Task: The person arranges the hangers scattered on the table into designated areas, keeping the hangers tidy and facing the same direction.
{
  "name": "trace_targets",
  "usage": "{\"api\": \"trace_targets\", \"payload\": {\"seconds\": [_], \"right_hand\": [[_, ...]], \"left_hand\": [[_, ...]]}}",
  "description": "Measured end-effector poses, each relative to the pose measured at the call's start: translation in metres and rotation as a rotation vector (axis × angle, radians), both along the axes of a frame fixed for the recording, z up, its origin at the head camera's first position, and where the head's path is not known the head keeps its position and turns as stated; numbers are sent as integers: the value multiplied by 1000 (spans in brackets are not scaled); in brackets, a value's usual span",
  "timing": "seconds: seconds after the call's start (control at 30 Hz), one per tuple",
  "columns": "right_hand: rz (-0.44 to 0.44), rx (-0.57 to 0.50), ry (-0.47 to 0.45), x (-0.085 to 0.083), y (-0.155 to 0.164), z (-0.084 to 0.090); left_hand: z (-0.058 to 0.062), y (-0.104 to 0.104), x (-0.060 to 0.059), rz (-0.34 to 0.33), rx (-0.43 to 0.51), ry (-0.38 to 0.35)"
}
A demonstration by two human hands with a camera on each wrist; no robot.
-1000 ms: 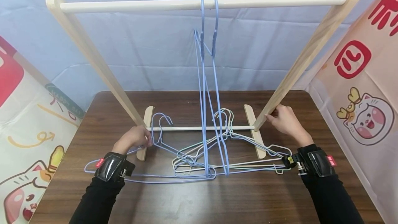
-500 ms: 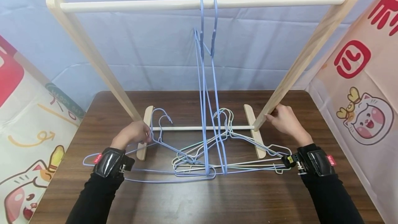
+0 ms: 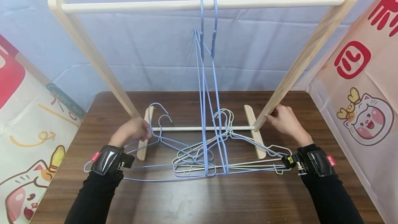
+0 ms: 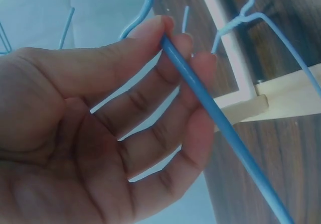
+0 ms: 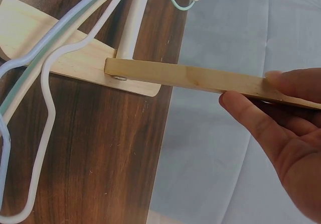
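Note:
My left hand pinches a blue clothes hanger near its neck, thumb against fingertips. The hook of that hanger stands raised beside the rack's left foot. Close to it is the hook of a second blue hanger, whose body lies towards the pile. My right hand grips the lower part of the wooden rack's right post, thumb on one side and fingers on the other. Two blue hangers hang from the rack's white top rail, near its middle.
A pile of white, green and blue hangers lies on the dark wooden table, partly over the rack's right foot. A lower white rail joins both feet. Blue cloth hangs behind; printed panels flank both sides.
My left hand has lifted slightly and shifted a little left, raising the pinched hanger's hook and turning its body. My right hand stays on the post.

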State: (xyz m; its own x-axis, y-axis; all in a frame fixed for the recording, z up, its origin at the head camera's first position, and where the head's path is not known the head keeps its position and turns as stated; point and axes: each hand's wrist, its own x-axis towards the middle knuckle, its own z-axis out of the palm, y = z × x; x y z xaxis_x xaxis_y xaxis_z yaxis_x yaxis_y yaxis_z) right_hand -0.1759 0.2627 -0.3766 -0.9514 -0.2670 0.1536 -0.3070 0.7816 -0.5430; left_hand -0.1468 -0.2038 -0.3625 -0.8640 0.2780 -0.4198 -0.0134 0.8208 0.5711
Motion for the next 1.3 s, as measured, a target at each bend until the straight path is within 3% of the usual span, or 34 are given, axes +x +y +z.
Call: {"api": "trace_targets", "payload": {"seconds": [0.1, 0.27, 0.63, 0.83, 1.3], "right_hand": [[-1, -2, -5, 0, 0, 0], [-5, -6, -13, 0, 0, 0], [-8, -2, -4, 0, 0, -2], [-8, -2, -3, -1, 0, -2], [-9, -8, -8, 0, 0, -2]], "left_hand": [[0, 0, -3, 26, 39, -20], [2, 2, -6, 25, 29, -25], [9, 4, -5, 93, 130, -75], [12, 4, -6, 44, 143, -33], [25, 8, -7, 19, 155, -23]]}}
